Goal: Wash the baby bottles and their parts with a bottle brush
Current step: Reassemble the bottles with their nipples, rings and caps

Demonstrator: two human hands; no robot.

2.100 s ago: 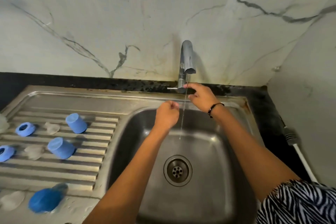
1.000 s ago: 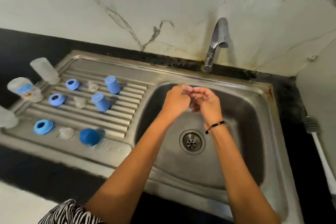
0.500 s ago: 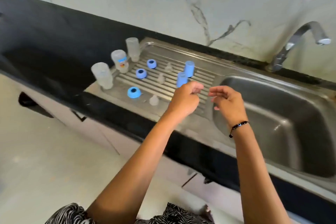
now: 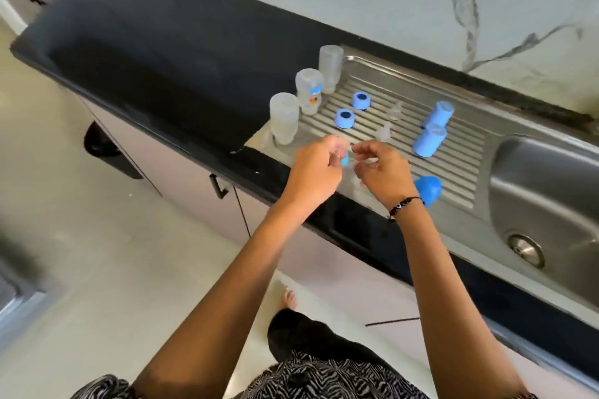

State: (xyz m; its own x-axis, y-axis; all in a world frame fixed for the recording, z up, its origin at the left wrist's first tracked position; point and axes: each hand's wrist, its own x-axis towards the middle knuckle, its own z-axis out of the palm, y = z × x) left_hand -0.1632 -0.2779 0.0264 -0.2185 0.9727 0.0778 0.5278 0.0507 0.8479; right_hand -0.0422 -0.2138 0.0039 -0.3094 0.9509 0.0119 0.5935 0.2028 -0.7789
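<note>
Three clear bottles stand upside down at the left end of the steel drainboard. Two blue rings, two clear teats and three blue caps lie on it. Over the board's front left corner, my left hand curls its fingers round a third blue ring. My right hand is close beside it, thumb and fingers pinching a blurred clear teat.
The sink basin with its drain is at the right. A black counter runs to the left. Grey cabinets with black handles are below, and my foot stands on the pale floor.
My hands left the tap, rubbed together over the basin, then moved left to the drainboard. My view turned left with them. They now close on the front ring and teat.
</note>
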